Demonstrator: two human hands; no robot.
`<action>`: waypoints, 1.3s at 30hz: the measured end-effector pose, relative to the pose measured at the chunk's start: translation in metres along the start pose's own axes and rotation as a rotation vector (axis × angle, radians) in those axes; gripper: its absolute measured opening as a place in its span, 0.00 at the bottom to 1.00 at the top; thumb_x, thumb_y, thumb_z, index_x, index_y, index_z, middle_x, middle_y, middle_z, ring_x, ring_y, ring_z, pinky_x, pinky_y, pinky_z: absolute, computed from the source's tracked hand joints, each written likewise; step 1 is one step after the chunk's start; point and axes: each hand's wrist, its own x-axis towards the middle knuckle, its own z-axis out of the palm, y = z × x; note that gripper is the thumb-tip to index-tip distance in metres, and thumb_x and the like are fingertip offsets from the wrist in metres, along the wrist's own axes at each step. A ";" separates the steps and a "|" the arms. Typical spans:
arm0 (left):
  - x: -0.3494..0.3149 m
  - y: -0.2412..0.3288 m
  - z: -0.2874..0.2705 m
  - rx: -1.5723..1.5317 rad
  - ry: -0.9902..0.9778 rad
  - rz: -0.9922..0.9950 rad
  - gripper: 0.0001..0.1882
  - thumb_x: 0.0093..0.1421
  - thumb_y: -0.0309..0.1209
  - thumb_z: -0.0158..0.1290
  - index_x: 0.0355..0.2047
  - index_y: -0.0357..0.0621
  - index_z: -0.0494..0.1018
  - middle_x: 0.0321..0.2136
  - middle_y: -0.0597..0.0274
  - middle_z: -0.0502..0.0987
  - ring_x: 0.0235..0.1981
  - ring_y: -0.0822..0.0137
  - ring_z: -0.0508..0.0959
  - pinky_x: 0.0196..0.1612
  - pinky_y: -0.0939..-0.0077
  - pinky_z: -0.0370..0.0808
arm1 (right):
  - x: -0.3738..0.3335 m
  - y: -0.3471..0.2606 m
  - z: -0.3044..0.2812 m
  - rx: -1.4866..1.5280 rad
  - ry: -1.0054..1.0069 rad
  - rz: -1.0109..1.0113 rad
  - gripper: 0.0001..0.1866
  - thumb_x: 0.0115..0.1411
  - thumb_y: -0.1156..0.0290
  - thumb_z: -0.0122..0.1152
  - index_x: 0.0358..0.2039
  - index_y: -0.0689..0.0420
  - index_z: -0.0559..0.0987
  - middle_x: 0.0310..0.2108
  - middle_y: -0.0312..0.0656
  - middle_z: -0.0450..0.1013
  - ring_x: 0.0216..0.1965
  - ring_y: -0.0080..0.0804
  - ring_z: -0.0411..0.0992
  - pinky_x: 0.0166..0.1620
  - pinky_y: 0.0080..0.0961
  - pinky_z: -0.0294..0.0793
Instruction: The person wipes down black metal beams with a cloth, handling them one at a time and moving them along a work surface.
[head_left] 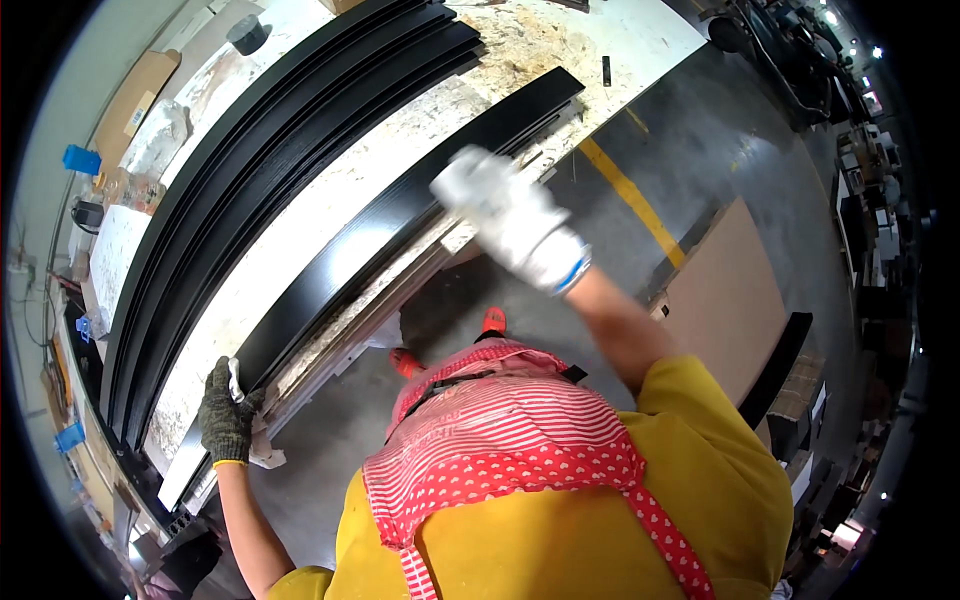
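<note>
A long, glossy black board (345, 250) lies along the near edge of the white worktable. My left hand (228, 418), in a dark grey knit glove with a yellow cuff, is closed around the board's near left end. A small white scrap (235, 380) shows by its fingers. Over the right half of the same board is my right hand (505, 215), in a white glove with a blue band at the wrist. Motion smears its fingers, so whether it holds a white cloth cannot be made out.
Several more black boards (270, 150) lie side by side farther back on the stained white worktable (660, 35). A short black piece (606, 70) is near its right edge. Brown panels (725, 290) lean at the right, beyond a yellow floor line (630, 195). A dark cup (246, 35) stands at the back left.
</note>
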 end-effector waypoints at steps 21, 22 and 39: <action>-0.050 -0.196 -0.014 0.044 -0.102 -0.081 0.48 0.46 0.37 0.70 0.65 0.41 0.59 0.61 0.44 0.68 0.60 0.47 0.69 0.62 0.61 0.67 | 0.030 -0.113 0.020 -0.132 -0.122 0.450 0.04 0.58 0.72 0.53 0.34 0.57 0.72 0.31 0.50 0.71 0.31 0.49 0.74 0.33 0.43 0.77; -0.049 -0.201 -0.011 0.007 -0.081 -0.084 0.47 0.46 0.38 0.70 0.65 0.41 0.60 0.60 0.44 0.68 0.60 0.47 0.70 0.61 0.61 0.67 | 0.023 -0.129 0.043 -0.294 -0.109 0.215 0.03 0.56 0.73 0.53 0.32 0.56 0.73 0.30 0.47 0.71 0.29 0.43 0.73 0.30 0.38 0.77; -0.047 -0.209 -0.009 0.038 -0.032 -0.063 0.48 0.42 0.45 0.72 0.62 0.47 0.64 0.59 0.47 0.69 0.57 0.45 0.71 0.59 0.58 0.69 | 0.022 -0.229 0.092 -0.127 -0.275 0.105 0.12 0.58 0.68 0.53 0.41 0.58 0.72 0.31 0.48 0.71 0.34 0.44 0.73 0.36 0.35 0.78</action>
